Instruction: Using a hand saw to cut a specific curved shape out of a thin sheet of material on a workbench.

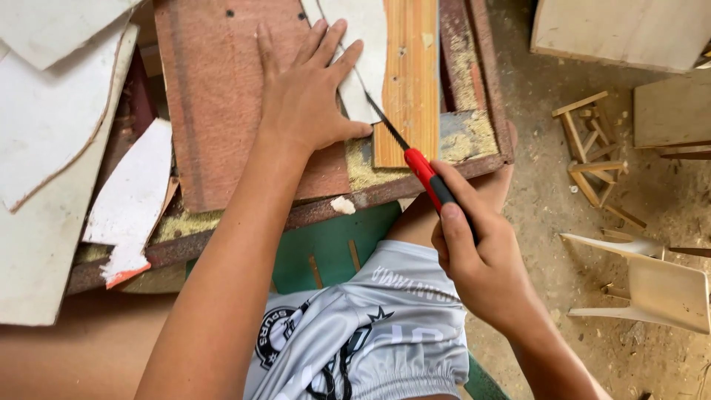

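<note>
Close to me, my right hand (474, 259) grips tight on the red and black handle of a saw (415, 159). Its thin blade runs up along the edge of a white board (363, 52). My left hand (307, 89) lies flat and open, pressing the white board and a brown board (215, 96) on the table (474, 141). Farther off, small wooden frames (592, 155) lie on the dusty floor (541, 111).

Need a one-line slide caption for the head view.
Left hand pins a white sheet on a workbench while the right hand saws with a red-handled saw.
</note>
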